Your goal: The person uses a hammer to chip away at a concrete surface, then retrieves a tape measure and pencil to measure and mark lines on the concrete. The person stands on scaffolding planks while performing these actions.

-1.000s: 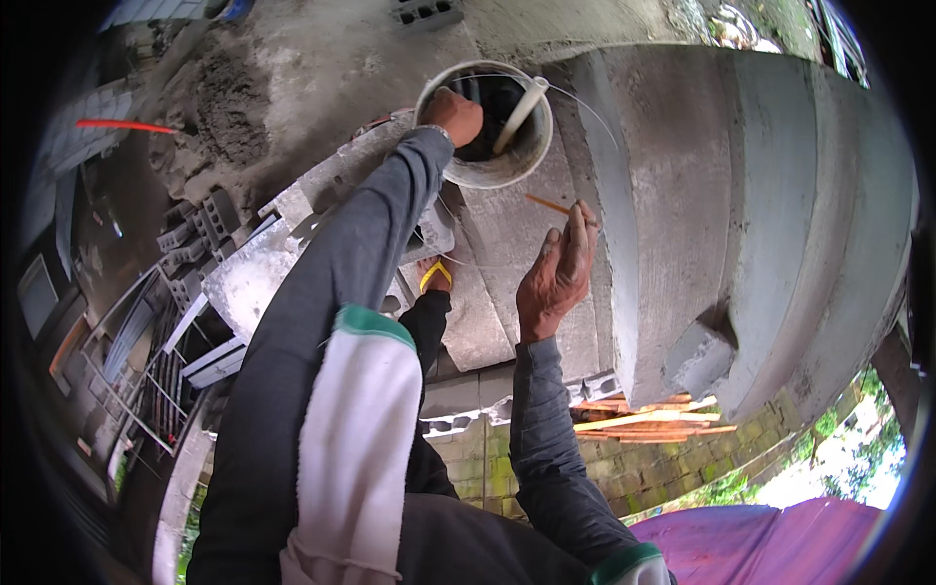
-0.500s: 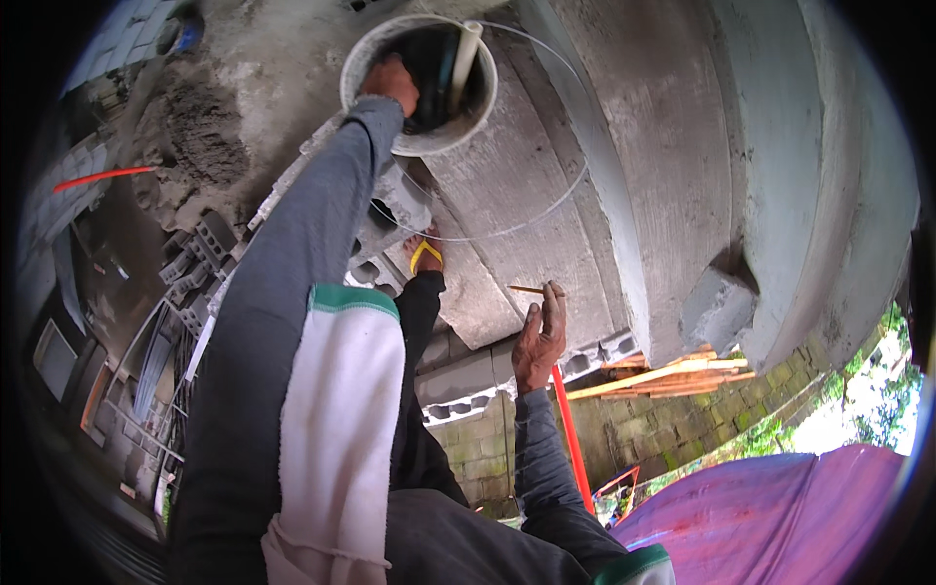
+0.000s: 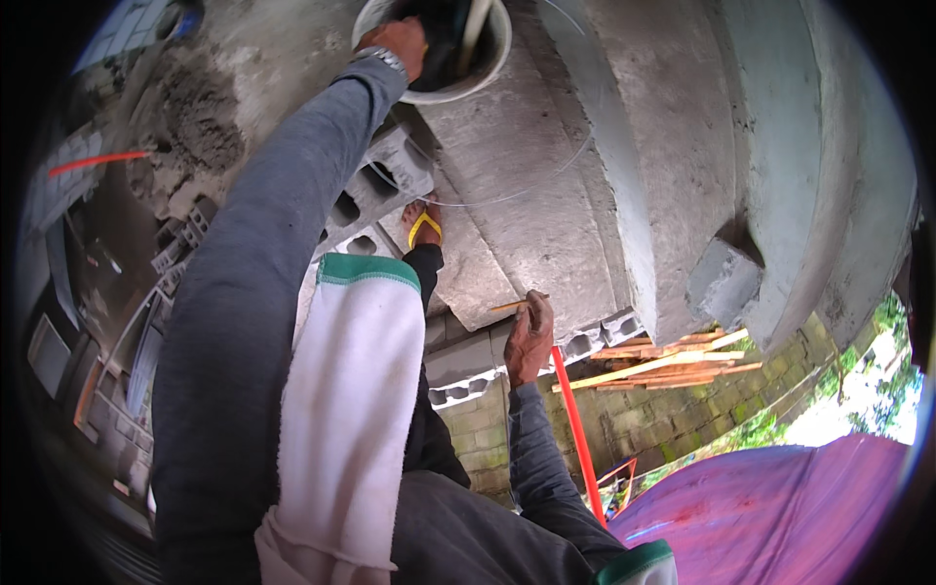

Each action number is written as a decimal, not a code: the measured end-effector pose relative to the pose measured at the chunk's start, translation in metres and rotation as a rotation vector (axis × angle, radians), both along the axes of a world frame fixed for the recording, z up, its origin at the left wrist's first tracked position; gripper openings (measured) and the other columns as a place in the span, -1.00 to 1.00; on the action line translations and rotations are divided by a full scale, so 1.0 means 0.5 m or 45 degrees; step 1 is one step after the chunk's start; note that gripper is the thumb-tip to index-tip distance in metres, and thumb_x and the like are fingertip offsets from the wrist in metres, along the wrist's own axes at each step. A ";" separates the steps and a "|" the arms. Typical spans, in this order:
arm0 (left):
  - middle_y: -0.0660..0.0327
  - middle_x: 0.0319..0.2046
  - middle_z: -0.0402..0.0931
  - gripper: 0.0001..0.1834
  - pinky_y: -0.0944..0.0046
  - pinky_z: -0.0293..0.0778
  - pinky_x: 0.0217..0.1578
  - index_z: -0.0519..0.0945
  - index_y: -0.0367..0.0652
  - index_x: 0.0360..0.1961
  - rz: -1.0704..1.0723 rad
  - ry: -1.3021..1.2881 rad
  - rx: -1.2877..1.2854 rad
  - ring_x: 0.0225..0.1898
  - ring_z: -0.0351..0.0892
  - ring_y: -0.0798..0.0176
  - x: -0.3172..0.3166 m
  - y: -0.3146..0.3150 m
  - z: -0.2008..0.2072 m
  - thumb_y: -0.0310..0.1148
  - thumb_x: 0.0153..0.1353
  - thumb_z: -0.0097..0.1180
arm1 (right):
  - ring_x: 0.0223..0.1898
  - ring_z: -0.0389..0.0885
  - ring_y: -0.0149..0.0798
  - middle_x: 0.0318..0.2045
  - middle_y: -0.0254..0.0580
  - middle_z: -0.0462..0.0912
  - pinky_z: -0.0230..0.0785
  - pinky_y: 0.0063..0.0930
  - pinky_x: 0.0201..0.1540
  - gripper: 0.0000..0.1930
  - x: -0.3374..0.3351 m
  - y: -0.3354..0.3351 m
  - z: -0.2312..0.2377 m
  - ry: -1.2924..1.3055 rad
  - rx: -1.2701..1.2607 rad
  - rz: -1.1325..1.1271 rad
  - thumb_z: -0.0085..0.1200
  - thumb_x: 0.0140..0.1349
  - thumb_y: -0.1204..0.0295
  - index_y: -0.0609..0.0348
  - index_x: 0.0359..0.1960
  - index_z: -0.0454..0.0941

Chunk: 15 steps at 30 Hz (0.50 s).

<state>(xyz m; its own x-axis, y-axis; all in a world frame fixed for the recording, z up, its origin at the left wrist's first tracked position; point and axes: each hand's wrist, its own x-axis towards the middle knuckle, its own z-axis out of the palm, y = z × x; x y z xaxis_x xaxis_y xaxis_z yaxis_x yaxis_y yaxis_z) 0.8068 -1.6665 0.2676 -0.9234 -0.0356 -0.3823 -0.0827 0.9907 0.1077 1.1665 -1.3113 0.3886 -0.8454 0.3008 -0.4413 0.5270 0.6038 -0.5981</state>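
Scuffed plastic bucket (image 3: 458, 96), shiny metal wristband (image 3: 391, 60), fuzzy cloth towel (image 3: 356, 390), matt cloth sleeve (image 3: 258, 224), wooden-looking thin stick (image 3: 507, 306), matt rough concrete steps (image 3: 673, 127), coarse concrete blocks (image 3: 414, 166), bare wood planks (image 3: 639, 366), grainy heap (image 3: 200, 122), slightly glossy plastic-looking sheet (image 3: 751, 512)

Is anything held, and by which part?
Right hand grips a thin orange stick near one end. Left hand, at the round whitish bucket: grip hidden, can't tell.

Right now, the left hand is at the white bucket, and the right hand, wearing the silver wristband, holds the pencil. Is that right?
Not quite: in the head view, the left hand, at the white bucket, wears the silver wristband, not the right hand. The right hand does hold the pencil.
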 end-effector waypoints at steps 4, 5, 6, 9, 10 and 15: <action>-0.25 -0.10 0.62 -0.24 -0.24 0.50 -0.02 0.31 -0.27 0.44 0.174 0.468 0.194 -0.04 0.58 -0.34 0.096 -0.061 0.053 -0.41 0.16 0.12 | -0.07 0.67 -0.16 -0.08 0.00 0.65 0.52 -0.33 0.04 -0.74 0.016 0.010 -0.017 0.006 -0.066 0.068 0.12 0.43 0.39 0.32 0.03 0.55; -0.23 -0.11 0.63 -0.28 -0.24 0.51 -0.04 0.38 -0.26 0.39 0.124 0.470 0.362 -0.04 0.59 -0.34 0.111 -0.056 0.155 -0.36 0.15 0.15 | -0.11 0.67 -0.18 -0.12 -0.01 0.66 0.52 -0.34 0.02 -0.73 0.024 0.008 -0.011 -0.032 -0.032 0.070 0.12 0.43 0.39 0.32 0.02 0.55; -0.22 -0.08 0.63 -0.27 -0.24 0.53 -0.02 0.43 -0.22 0.36 0.263 0.483 0.373 -0.03 0.60 -0.35 0.152 -0.063 0.232 -0.29 0.12 0.22 | -0.19 0.68 -0.20 -0.19 -0.01 0.67 0.52 -0.36 -0.03 -0.74 0.021 -0.001 -0.001 -0.083 -0.094 0.056 0.11 0.44 0.40 0.33 0.02 0.54; -0.22 0.02 0.63 -0.27 -0.33 0.52 0.03 0.45 -0.05 0.38 0.466 0.495 0.728 0.08 0.59 -0.38 0.327 -0.148 0.381 -0.17 0.14 0.28 | -0.24 0.72 -0.22 -0.21 -0.01 0.68 0.55 -0.37 -0.16 -0.75 0.067 0.000 -0.020 -0.044 -0.241 0.090 0.07 0.45 0.43 0.36 0.03 0.53; -0.06 -0.14 0.72 -0.45 -0.05 0.62 -0.03 0.50 -0.05 0.20 0.459 0.385 0.462 -0.13 0.75 -0.16 0.403 -0.166 0.447 -0.09 0.23 0.25 | -0.27 0.74 -0.21 -0.20 -0.01 0.68 0.56 -0.36 -0.16 -0.75 0.096 0.019 -0.038 -0.100 -0.274 0.107 0.08 0.44 0.44 0.40 0.01 0.54; 0.08 0.04 0.59 -0.34 0.23 0.69 -0.35 0.32 -0.08 0.37 1.505 -0.062 1.449 -0.11 0.71 0.17 0.986 -0.251 0.495 -0.10 0.34 0.23 | -0.44 0.64 -0.30 -0.22 -0.13 0.64 0.57 -0.46 -0.44 -0.70 0.245 0.073 -0.032 -0.433 -0.513 0.220 0.16 0.41 0.26 0.23 -0.01 0.56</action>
